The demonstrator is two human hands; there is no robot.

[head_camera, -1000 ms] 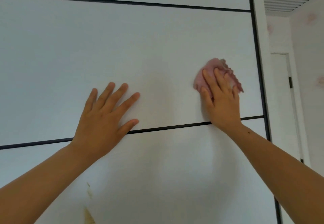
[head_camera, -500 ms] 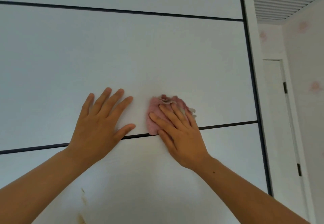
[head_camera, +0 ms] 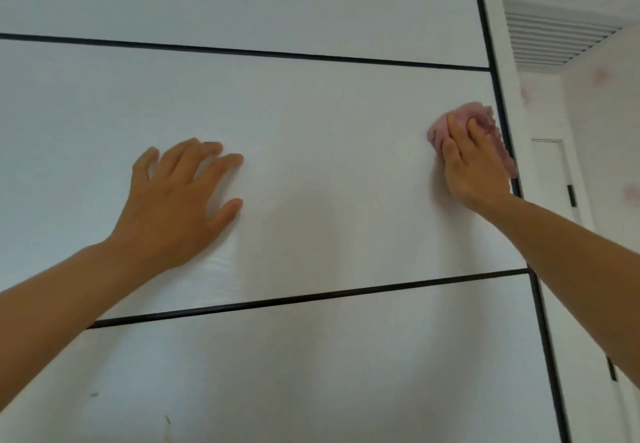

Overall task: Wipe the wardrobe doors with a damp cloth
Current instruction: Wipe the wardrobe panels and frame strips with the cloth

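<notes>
While the left hand [head_camera: 176,207] lies flat at centre left of the frame, its fingers [head_camera: 207,162] spread apart on the white panelled wardrobe door [head_camera: 329,151] with thin black dividing lines, a small brownish mark [head_camera: 167,419] shows low on the panel beneath. At the right of the frame, the right hand [head_camera: 472,165] presses a crumpled pink cloth [head_camera: 465,115] against the door just beside its black vertical edge, fingers closed over it.

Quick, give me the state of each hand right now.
Left hand: open, flat on the wardrobe door, holding nothing.
Right hand: pressing the pink cloth against the door.
</notes>
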